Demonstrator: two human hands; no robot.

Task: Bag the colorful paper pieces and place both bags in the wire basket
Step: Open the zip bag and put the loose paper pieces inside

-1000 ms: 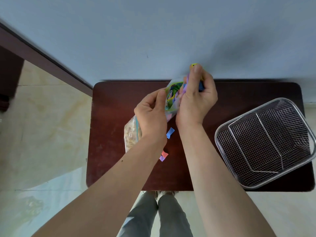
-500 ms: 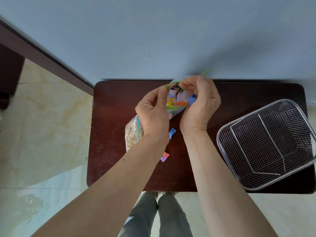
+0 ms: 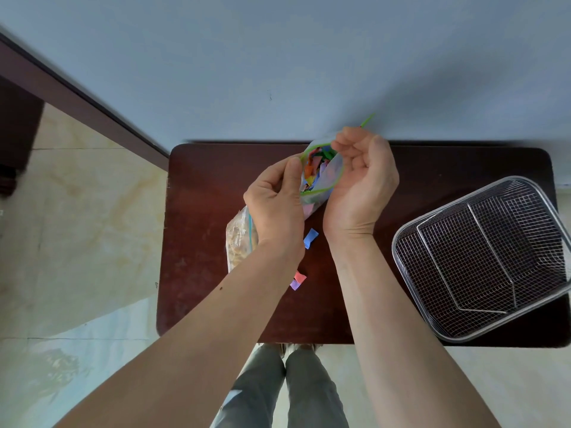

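Clear plastic with a green zip strip makes up the bag (image 3: pixel 321 180) held up over the middle of the dark wooden table (image 3: pixel 210 193), its mouth gaping towards the camera and stuffed with bright paper scraps. Left hand (image 3: pixel 276 205) pinches the near lip of the mouth at about 9 o'clock of the opening, thumb and forefinger closed on the plastic. Right hand (image 3: pixel 360 183) cups the bag from its 3 o'clock side, fingers curled in at the top rim near 12 o'clock; whether they grip the strip or have a scrap between them I cannot tell.

By my reading the filling step is in hand, not the sealing. Three loose pieces lie on the table at 6 o'clock of the bag: a blue piece (image 3: pixel 310 238) just below the wrists, then a red piece (image 3: pixel 299 277) and a purple piece (image 3: pixel 295 285) touching each other nearer the front edge. A second bag (image 3: pixel 239 242) of pale contents lies flat at 8 o'clock, partly under the left wrist. The wire basket (image 3: pixel 411 288) sits at 4 o'clock, well apart, holding no bag.

Next move likely calls for one hand to let go, fetch the strays while the other keeps the mouth wide, then press the zip along its whole length
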